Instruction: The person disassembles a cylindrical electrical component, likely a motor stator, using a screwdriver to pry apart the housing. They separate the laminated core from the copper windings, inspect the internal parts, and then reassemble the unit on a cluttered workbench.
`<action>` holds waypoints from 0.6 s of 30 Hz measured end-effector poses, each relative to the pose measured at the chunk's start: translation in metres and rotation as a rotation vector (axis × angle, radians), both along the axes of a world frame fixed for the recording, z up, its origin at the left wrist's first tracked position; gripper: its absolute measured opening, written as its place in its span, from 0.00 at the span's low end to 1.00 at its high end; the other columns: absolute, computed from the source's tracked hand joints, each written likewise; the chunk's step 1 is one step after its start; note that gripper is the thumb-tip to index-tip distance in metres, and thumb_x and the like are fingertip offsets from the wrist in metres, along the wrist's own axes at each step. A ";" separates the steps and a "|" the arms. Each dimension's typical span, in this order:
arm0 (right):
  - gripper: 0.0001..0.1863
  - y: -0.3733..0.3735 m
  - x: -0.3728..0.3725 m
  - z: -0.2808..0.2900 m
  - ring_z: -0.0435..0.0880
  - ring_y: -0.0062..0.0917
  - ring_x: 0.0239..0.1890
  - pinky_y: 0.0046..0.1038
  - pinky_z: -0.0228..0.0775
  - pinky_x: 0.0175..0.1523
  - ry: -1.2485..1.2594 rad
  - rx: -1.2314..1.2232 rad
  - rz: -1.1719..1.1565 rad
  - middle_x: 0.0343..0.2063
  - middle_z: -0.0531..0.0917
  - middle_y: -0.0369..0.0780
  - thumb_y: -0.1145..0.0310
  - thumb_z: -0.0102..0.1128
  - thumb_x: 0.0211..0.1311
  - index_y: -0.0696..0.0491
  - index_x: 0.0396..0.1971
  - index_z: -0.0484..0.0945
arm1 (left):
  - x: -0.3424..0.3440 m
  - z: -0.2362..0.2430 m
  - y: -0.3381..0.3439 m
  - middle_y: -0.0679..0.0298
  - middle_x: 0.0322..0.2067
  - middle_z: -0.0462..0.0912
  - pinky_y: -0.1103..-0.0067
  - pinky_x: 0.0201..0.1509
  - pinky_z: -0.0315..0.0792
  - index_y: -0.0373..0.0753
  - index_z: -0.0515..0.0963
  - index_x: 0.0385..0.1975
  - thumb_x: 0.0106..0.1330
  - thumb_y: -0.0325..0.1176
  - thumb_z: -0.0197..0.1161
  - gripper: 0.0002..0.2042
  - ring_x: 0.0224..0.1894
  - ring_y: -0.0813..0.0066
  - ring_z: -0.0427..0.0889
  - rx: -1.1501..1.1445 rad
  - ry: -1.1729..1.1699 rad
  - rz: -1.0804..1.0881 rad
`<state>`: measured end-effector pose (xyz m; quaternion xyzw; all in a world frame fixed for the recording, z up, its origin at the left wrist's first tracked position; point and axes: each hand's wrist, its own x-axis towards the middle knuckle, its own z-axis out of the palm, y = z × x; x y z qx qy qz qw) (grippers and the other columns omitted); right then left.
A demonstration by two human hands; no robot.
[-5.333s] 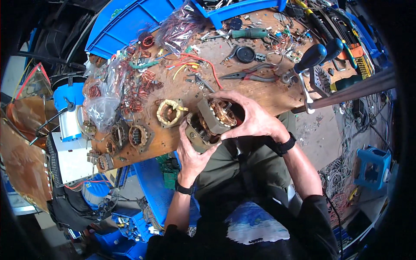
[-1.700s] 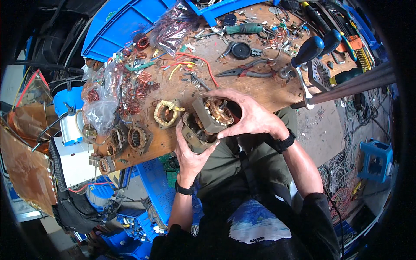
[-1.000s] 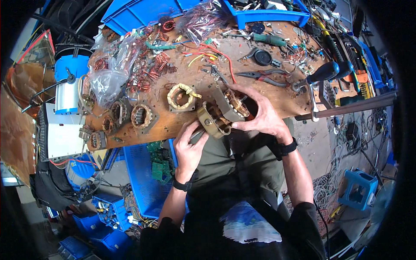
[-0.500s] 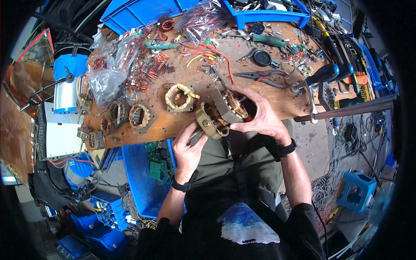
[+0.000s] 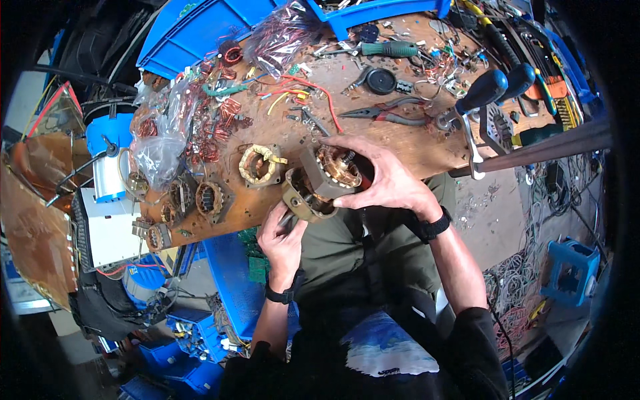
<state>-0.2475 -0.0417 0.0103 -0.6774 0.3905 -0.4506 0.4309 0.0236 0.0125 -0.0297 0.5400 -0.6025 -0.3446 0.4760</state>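
My right hand (image 5: 393,180) is closed around a square metal motor core (image 5: 320,175) with copper windings (image 5: 339,167) and a short shaft showing at its end. Thumb and fingers span opposite sides of it. My left hand (image 5: 283,243) grips a tan metal motor housing (image 5: 304,203) from below. The housing and core touch at an angle; whether they are joined, I cannot tell. Both are held over the bench's front edge, above my lap. Just left of them on the wood lies a stator with cream-wrapped windings (image 5: 259,165).
More stators (image 5: 212,199) lie along the bench's front left edge. Copper coil scraps (image 5: 223,117) and plastic bags (image 5: 163,153) cover the left. Red-handled pliers (image 5: 390,112), a green-handled screwdriver (image 5: 390,49) and a blue-handled vise (image 5: 483,93) are farther right. Blue bins (image 5: 207,33) stand behind.
The held motor parts have turned, so the copper winding end and shaft face me more. Both hands keep their hold. The whole view has shifted slightly.
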 end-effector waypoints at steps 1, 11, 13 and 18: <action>0.50 0.000 0.000 -0.001 0.79 0.39 0.66 0.40 0.68 0.73 -0.007 -0.002 0.002 0.63 0.80 0.48 0.54 0.84 0.44 0.55 0.69 0.73 | 0.000 -0.002 -0.001 0.59 0.50 0.89 0.78 0.54 0.80 0.29 0.81 0.56 0.59 0.15 0.74 0.23 0.50 0.74 0.87 -0.005 0.020 0.021; 0.49 0.000 -0.003 -0.003 0.79 0.42 0.65 0.42 0.69 0.71 0.002 -0.090 -0.021 0.61 0.81 0.48 0.52 0.84 0.45 0.54 0.68 0.73 | 0.008 -0.002 0.000 0.53 0.56 0.85 0.73 0.63 0.76 0.27 0.77 0.59 0.64 0.21 0.73 0.23 0.60 0.69 0.82 0.051 0.067 -0.013; 0.50 0.000 -0.004 -0.003 0.79 0.41 0.66 0.41 0.69 0.72 0.022 -0.071 -0.016 0.63 0.80 0.48 0.51 0.85 0.44 0.54 0.69 0.73 | 0.024 -0.008 -0.002 0.50 0.63 0.78 0.69 0.69 0.72 0.28 0.71 0.64 0.64 0.28 0.76 0.31 0.68 0.64 0.75 -0.070 -0.067 -0.028; 0.49 -0.001 -0.003 -0.005 0.79 0.43 0.65 0.42 0.69 0.71 -0.004 -0.085 -0.010 0.61 0.80 0.49 0.51 0.84 0.45 0.53 0.68 0.73 | 0.010 0.005 -0.008 0.45 0.73 0.63 0.61 0.77 0.67 0.32 0.49 0.76 0.53 0.37 0.86 0.56 0.75 0.54 0.66 -0.241 -0.026 -0.292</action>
